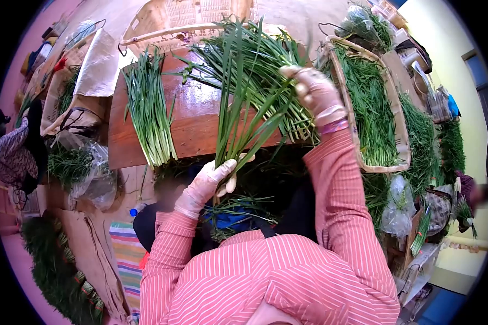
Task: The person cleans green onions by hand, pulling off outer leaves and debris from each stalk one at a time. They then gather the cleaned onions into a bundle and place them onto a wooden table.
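Note:
My left hand, in a pale glove, is closed round the white lower ends of a small bunch of green chives, whose long leaves fan upward. Gloved too, my right hand is higher up on the right, fingers curled in a pinch beside the leaf tips. A blurred green blade rises by it, seemingly from its fingers. Behind both hands a loose heap of chives covers the right of the brown wooden board. An aligned bundle of chives lies on the board's left.
A woven basket stands behind the board. On the right is a long basket full of greens. Plastic bags and tied green bundles lie around. Other people sit at the far left and far right.

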Demonstrator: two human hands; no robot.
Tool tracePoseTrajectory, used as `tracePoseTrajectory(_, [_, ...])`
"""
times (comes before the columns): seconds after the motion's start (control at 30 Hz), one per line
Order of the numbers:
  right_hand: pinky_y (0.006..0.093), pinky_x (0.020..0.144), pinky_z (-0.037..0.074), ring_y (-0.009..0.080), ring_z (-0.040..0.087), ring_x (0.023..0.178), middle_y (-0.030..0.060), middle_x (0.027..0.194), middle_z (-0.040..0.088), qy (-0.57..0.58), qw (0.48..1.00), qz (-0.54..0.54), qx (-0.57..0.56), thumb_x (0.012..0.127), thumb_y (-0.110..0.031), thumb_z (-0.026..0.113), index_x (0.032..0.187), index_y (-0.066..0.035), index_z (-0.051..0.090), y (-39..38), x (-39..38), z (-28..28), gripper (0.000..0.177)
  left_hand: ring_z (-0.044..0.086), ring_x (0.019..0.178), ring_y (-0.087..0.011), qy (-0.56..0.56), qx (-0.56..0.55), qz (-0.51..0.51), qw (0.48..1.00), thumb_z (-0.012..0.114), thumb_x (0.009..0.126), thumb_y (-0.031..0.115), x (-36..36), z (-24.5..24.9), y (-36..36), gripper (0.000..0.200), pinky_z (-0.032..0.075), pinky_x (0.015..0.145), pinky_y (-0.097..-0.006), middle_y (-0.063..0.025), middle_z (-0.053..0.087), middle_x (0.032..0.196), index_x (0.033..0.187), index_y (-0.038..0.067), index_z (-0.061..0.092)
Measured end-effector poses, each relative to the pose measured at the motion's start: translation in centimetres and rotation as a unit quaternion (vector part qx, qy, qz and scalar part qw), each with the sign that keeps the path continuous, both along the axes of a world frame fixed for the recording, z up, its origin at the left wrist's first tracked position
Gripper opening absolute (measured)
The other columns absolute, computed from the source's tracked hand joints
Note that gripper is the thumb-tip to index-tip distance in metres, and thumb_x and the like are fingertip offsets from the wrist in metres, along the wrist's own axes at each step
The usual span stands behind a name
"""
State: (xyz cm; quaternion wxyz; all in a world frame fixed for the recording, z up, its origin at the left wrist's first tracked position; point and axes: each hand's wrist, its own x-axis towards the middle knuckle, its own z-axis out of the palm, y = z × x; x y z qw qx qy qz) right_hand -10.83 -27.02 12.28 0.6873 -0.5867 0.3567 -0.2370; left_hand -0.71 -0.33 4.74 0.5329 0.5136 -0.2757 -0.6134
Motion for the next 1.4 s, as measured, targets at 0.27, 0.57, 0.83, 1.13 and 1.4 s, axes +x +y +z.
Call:
tracePoseTrajectory(0.27, [0.0110,0.046,0.032,0.0000,0.043,0.055,-0.0055,0.076,0.060,-0.153,0.909,-0.360,-0.144,0.090,-0.019,0.060,0.111,-0.010,0.067,-8.9,-9.6,1.1,0.023,0.034,0.043,-0.0043,-0.013,0.029,-0.002,0.999,0.041,0.097,0.041,-0.2,-0.2,0.0,0.050,0.026,0.043,-0.0196,0.0042,0.044,0.052,0.131,0.007,0.052])
tracePoseTrajectory(0.57, [0.0182,0.053,0.038,0.0027,0.047,0.059,-0.0053,0.071,0.057,0.144,0.965,0.167,-0.141,0.081,-0.017,0.073,0.126,-0.005,0.055,5.5,-5.0,-2.7,0.050,0.039,0.043,-0.0047,-0.016,0.057,0.007,0.998,0.046,0.097,0.036,-0.2,-1.4,-0.5,0.040,0.030,0.042,-0.0200,0.0019,0.052,0.057,0.121,0.006,0.057])
tracePoseTrajectory(0.83, [0.0181,0.059,0.046,0.0073,0.062,0.073,0.0022,0.086,0.066,0.109,0.982,0.150,-0.018,0.085,-0.009,0.066,0.109,-0.003,0.064,6.0,-4.7,-3.6,0.025,0.041,0.043,-0.0052,-0.019,0.079,0.019,0.996,0.049,0.096,0.036,0.2,-2.3,-0.3,0.034,0.030,0.041,-0.0205,0.0005,0.054,0.058,0.106,0.006,0.061])
tracePoseTrajectory(1.13, [0.0183,0.060,0.049,0.0056,0.061,0.073,0.0037,0.087,0.066,-0.103,0.989,-0.047,-0.090,0.088,-0.003,0.059,0.100,0.002,0.064,2.7,-5.9,-4.7,0.014,0.028,0.038,-0.0030,0.050,-0.001,-0.027,0.998,0.041,0.098,0.039,0.5,-1.5,-0.1,0.051,0.022,0.039,-0.0202,0.0063,0.037,0.045,0.132,0.000,0.048])
tracePoseTrajectory(1.4, [0.0321,0.088,0.047,0.0265,0.059,0.104,0.0165,0.109,0.063,0.200,0.791,-0.041,-0.576,0.081,-0.009,0.065,0.105,-0.005,0.068,2.5,-8.2,-5.9,0.024,0.028,0.036,-0.0028,0.144,-0.057,0.006,0.988,0.042,0.098,0.042,0.9,-2.9,-0.2,0.055,0.022,0.038,-0.0194,0.0059,0.036,0.045,0.134,0.000,0.043])
